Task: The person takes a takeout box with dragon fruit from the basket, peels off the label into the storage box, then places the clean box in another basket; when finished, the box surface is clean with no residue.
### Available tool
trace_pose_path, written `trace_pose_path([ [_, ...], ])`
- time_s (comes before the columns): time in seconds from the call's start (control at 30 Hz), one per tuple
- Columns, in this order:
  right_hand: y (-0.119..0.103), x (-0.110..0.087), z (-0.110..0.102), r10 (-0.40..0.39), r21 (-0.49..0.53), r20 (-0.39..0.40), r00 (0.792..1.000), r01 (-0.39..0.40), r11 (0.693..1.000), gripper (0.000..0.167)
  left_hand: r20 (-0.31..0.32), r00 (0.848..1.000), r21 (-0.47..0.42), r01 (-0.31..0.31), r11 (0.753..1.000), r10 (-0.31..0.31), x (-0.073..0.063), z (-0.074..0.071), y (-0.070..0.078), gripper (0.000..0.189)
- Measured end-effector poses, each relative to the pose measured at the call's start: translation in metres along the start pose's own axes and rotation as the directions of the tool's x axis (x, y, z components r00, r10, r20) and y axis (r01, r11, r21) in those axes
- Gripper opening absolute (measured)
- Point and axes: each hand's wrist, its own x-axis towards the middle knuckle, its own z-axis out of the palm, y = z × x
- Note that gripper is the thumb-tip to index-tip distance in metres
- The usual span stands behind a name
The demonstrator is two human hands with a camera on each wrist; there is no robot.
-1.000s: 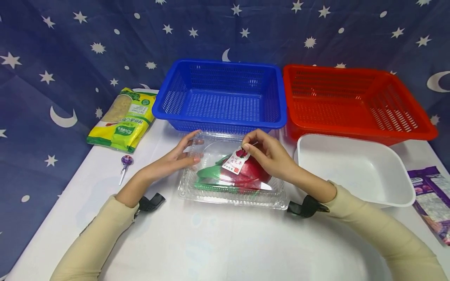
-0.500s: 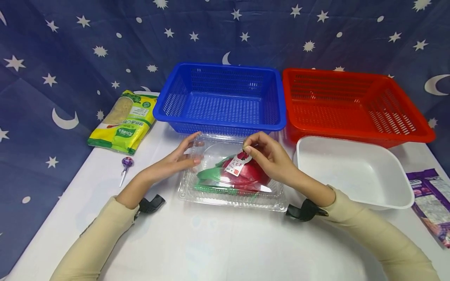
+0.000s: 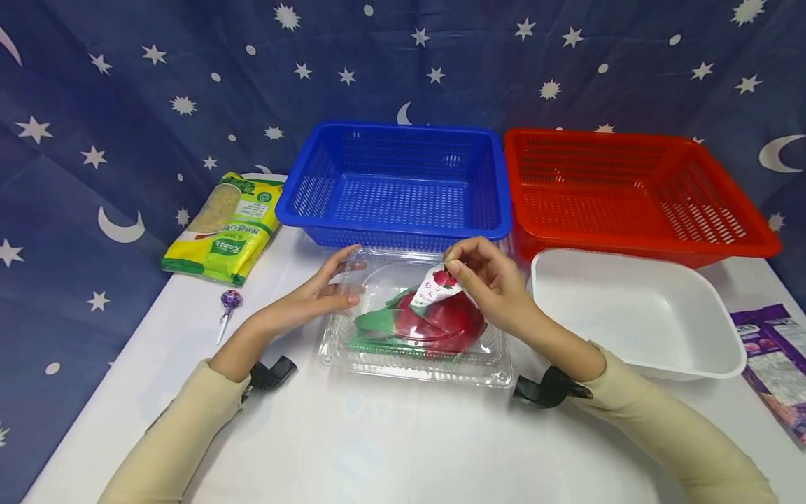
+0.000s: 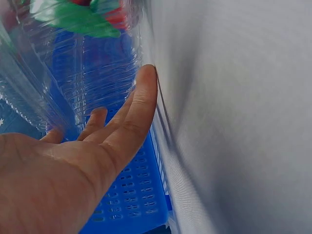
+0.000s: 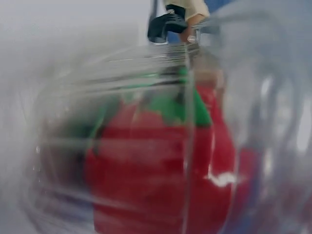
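A clear plastic clamshell box (image 3: 415, 374) lies on the white table, with a red dragon fruit (image 3: 450, 325) with green leaf tips inside. My left hand (image 3: 308, 294) rests at the box's left end, fingers fairly straight and touching its side; the left wrist view shows those fingertips (image 4: 146, 78) beside the ribbed plastic. My right hand (image 3: 494, 280) pinches the upper end of a white sticker label (image 3: 436, 285) between thumb and forefinger. The label's end is lifted and bent over the lid. In the right wrist view the red fruit (image 5: 151, 170) appears blurred through the plastic.
Behind the box stand a blue basket (image 3: 403, 234) and a red basket (image 3: 630, 248). A white basin (image 3: 630, 315) sits to the right, near a purple packet (image 3: 774, 364). On the left lie a yellow-green food packet (image 3: 227, 231) and a lollipop (image 3: 230, 301).
My right hand has drawn the label's upper end a little to the right, and the label now curls away from the lid. The left hand stays at the box's left end.
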Motion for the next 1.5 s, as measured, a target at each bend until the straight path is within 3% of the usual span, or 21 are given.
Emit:
trace_pose_path([
  [0.33,-0.005,-0.01,-0.008,0.087,0.036,-0.108,0.99,-0.084,0.996,0.016,0.0,1.0,0.001,0.0,1.0,0.0,0.001,0.0,0.0,0.082],
  [0.77,-0.009,-0.026,-0.032,0.226,0.09,-0.127,0.966,-0.216,0.972,0.019,0.002,1.0,0.005,0.004,1.0,-0.004,0.0,0.0,-0.001,0.082],
  [1.13,-0.003,-0.047,-0.063,0.272,0.143,-0.166,0.948,-0.25,0.958,0.017,0.008,1.0,0.014,-0.008,1.0,0.008,0.001,-0.001,-0.002,0.08],
  [1.27,-0.001,-0.056,-0.076,0.314,0.172,-0.184,0.932,-0.284,0.943,0.019,0.007,1.0,0.016,-0.005,1.0,0.005,0.001,-0.001,-0.002,0.081],
  [1.5,0.002,-0.069,-0.096,0.364,0.361,-0.122,0.924,-0.3,0.883,0.026,0.009,1.0,0.006,0.001,1.0,-0.002,0.001,0.0,-0.001,0.082],
])
